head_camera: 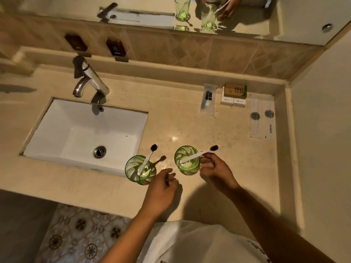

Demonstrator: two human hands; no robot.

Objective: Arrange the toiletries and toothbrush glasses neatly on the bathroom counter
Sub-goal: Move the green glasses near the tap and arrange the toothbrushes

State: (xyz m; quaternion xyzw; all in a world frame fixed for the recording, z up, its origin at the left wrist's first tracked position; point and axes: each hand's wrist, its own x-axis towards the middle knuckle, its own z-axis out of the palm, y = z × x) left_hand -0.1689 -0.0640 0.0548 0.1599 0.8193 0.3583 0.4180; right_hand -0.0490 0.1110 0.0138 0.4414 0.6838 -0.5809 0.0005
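Two green glasses stand near the counter's front edge. The left glass point(138, 170) holds a white toothbrush point(147, 160) with dark bristles, leaning up and right. The right glass point(187, 160) holds a second toothbrush point(199, 154) lying across its rim. My right hand point(216, 170) is beside the right glass, with its fingertips at that toothbrush's handle. My left hand point(163, 186) hovers between the two glasses, fingers loosely curled, holding nothing. At the back right lie a wrapped sachet point(208, 99), small white boxes point(233, 101) with a green-brown box point(235, 90) on top, and a clear packet point(262, 118).
A white sink point(85, 133) with a chrome tap point(89, 78) fills the left of the beige counter point(237, 168). Two dark dispensers point(115, 47) hang on the tiled wall under the mirror point(247, 19). A side wall point(322, 149) bounds the right.
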